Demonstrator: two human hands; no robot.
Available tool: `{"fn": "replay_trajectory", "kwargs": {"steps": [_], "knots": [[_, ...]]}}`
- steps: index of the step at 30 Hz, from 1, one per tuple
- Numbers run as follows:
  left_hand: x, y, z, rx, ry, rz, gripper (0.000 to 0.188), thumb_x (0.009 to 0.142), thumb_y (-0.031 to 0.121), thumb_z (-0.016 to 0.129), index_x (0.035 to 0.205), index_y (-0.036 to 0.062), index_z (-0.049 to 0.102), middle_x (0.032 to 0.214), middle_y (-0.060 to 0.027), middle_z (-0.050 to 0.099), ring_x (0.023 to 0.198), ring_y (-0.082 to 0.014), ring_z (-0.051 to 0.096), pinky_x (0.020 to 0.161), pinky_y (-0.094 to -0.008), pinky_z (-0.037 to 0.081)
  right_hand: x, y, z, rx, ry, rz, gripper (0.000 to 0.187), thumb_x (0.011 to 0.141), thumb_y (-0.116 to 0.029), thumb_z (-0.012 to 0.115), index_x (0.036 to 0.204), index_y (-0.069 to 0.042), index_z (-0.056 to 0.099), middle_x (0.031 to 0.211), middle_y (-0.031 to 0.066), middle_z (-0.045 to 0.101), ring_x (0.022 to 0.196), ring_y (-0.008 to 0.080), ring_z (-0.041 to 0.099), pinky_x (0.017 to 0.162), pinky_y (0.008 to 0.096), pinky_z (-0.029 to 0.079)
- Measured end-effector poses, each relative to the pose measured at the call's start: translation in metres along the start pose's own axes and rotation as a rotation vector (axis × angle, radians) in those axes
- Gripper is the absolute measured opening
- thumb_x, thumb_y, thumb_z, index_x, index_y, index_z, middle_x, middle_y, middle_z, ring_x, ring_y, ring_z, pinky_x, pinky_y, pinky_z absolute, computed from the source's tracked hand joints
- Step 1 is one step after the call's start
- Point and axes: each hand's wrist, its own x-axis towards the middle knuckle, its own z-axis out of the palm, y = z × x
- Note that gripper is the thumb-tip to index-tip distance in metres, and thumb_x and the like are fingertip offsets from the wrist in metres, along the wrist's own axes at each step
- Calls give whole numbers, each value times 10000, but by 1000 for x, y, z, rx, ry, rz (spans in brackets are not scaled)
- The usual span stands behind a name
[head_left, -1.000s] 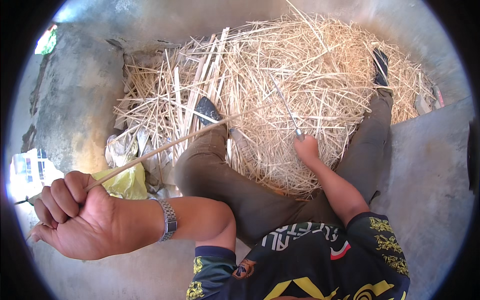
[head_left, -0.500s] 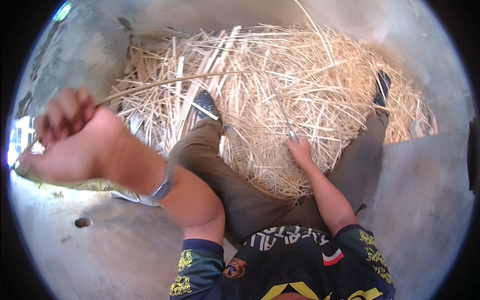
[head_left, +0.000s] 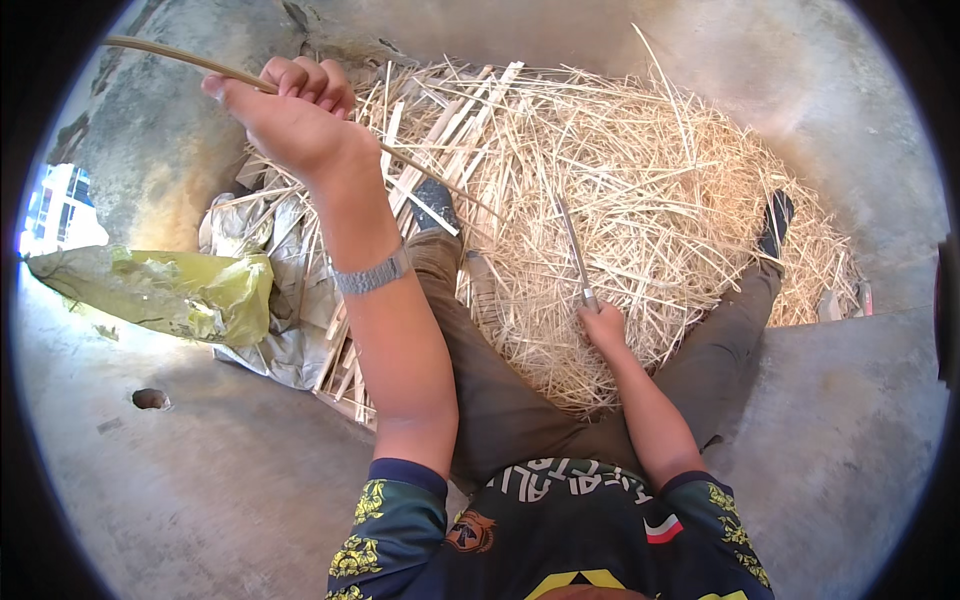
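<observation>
My left hand (head_left: 305,115) is raised at the upper left, its fingers closed round a long thin bamboo strip (head_left: 180,57). One end of the strip sticks out to the far left; the other slants down toward the shavings in the middle. Low between my knees, my right hand (head_left: 603,330) grips a knife (head_left: 574,240) by its short handle. The narrow blade points away from me over the shavings, apart from the strip. A large heap of pale bamboo shavings (head_left: 640,190) spreads between and beyond my legs.
Longer flat slats (head_left: 468,105) lie at the heap's far left part. A torn yellow-green sack (head_left: 160,290) and a crumpled grey sheet (head_left: 290,350) sit left of my leg. Behind the heap rises a concrete wall (head_left: 480,35). The concrete floor has a round hole (head_left: 151,399).
My left hand has moved from the far left up and rightward with the strip, which now slants the other way. The knife in my right hand has barely shifted.
</observation>
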Motion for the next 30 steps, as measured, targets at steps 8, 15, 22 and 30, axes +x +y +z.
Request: {"fn": "replay_trajectory", "kwargs": {"steps": [8, 15, 22, 30], "knots": [[-1, -46, 2, -82, -123, -163, 632, 1049, 652, 167, 666, 151, 212, 590, -2, 192, 528, -160, 163, 496, -304, 164, -14, -27, -3, 315, 50, 18, 211, 895, -182, 624, 744, -55, 551, 564, 6, 498, 421, 113, 454, 393, 299, 378], [-12, -53, 8, -90, -300, -90, 758, 816, 899, 373, 717, 159, 238, 604, 33, 194, 547, -129, 182, 509, -293, 157, -62, -77, 13, 540, -149, -151, 151, 874, -120, 594, 749, -61, 531, 589, 10, 514, 433, 86, 466, 376, 273, 373], [-32, -48, 23, 13, -121, 6, 750, 845, 880, 372, 698, 159, 232, 580, 21, 199, 512, -122, 179, 483, -296, 118, -56, -19, 28, -21, 16, -234, 262, 840, -220, 658, 826, 38, 613, 589, 98, 555, 574, 208, 559, 580, 389, 442], [-31, -45, 14, -2, -60, 15, 718, 914, 816, 377, 669, 154, 245, 559, 24, 220, 453, -108, 212, 427, -276, 153, -66, -58, 22, 299, -47, -211, 243, 874, -226, 669, 734, -36, 608, 618, 7, 553, 561, 109, 501, 540, 319, 398]]}}
